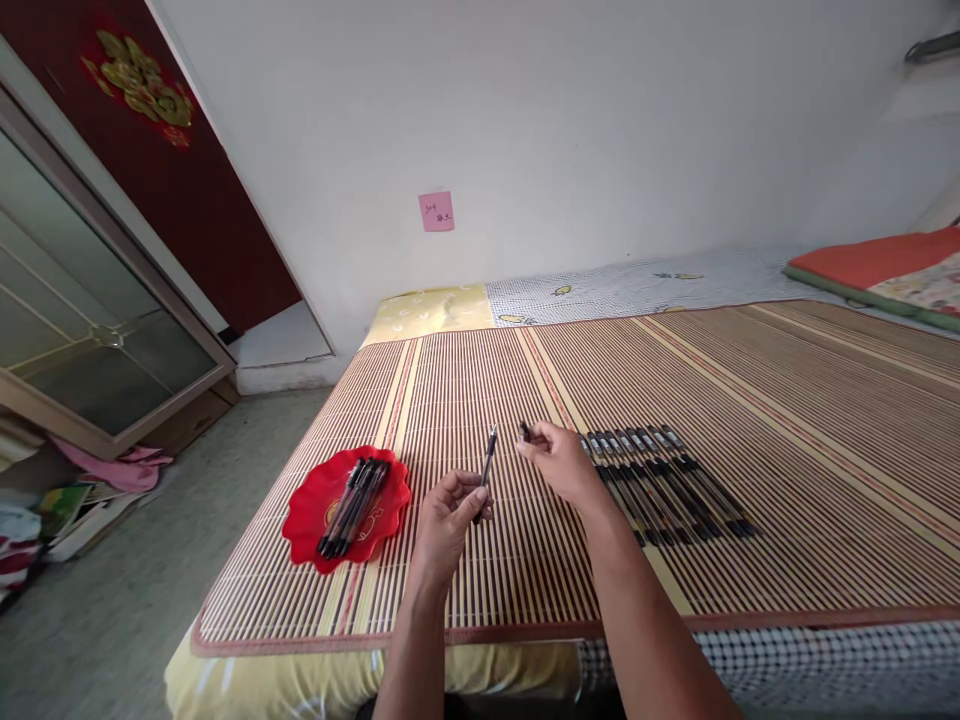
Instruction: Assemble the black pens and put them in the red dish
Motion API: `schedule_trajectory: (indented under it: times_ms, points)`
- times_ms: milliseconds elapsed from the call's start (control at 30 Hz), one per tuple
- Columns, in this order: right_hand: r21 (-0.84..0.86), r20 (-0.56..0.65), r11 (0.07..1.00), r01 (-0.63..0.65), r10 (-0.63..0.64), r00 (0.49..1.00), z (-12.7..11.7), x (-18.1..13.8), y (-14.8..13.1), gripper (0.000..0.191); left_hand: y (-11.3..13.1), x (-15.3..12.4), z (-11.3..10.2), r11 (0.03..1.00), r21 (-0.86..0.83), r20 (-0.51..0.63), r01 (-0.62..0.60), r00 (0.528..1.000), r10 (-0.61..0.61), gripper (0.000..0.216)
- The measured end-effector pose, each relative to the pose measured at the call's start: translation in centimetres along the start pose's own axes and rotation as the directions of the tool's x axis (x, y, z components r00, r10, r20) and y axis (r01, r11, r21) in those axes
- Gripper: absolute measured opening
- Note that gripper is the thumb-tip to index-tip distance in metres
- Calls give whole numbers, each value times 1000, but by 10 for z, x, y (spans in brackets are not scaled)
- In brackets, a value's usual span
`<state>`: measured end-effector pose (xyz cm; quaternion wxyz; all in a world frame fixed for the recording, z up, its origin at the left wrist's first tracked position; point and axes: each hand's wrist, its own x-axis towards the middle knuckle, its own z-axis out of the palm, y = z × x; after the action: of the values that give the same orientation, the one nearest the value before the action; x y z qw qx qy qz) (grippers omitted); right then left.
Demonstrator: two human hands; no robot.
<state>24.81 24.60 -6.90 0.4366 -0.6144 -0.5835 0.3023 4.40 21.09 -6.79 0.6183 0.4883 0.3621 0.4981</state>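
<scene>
A pink note [436, 211] is stuck on the white wall [637, 130] in the upper middle of the frame, with two short lines of dark handwriting, too small to read with certainty. At the upper left, a dark red door [225, 230] bears a gold emblem [142, 85] shaped like a written character, seen at a slant.

Near the centre, the left hand [450, 510] grasps an uncapped black pen [489, 458] between thumb and curled fingers, its tip pointing up and leaning slightly right. Just to the right, the right hand [559, 460] pinches a small black cap [524, 431] between thumb and fingertips, the other fingers loosely bent. Cap and pen are apart.

At the lower left, a red scalloped plate [304, 510] holds a bundle of black pens [354, 510], which partly covers its gold markings. Right of the right forearm, a row of pens [667, 485] lies side by side, slanting down to the right; pale labels near their upper ends are too small to read. The plate and the row rest on a striped mat [450, 400] covering a bed [435, 305]. A folded orange quilt [870, 260] lies at the right edge.
</scene>
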Motion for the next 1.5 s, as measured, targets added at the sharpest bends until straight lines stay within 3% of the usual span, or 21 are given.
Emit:
schedule_trajectory:
  times_ms: [100,267,467,667,900,1233,1500]
  points:
    - [474,-106,878,57,-8,994,-8,0,-8,37,-2,1,-1,1000,-5,21,9,1000,-9,27]
    - [692,-155,717,83,35,987,-14,-6,-25,39,-5,0,0,1000,-8,61,29,998,-29,27]
    - [680,-111,728,87,-16,994,-17,-10,-31,33,-5,-1,3,998,10,88,55,995,-56,33]
    - [614,42,787,52,-98,994,-19,-14,-34,28,-6,-1,4,999,3,101,48,994,-48,31]
    - [542,240,841,13,-169,956,-17,-16,-32,24,-1,-4,7,999,-28,182,45,983,-39,27]
    - [567,258,824,-3,-175,950,-20,-16,-32,22,-2,-6,9,997,-41,234,59,971,-48,23]
    - [576,162,817,12,-128,978,-23,-16,-32,31,2,-8,12,995,-75,272,69,961,-46,21]
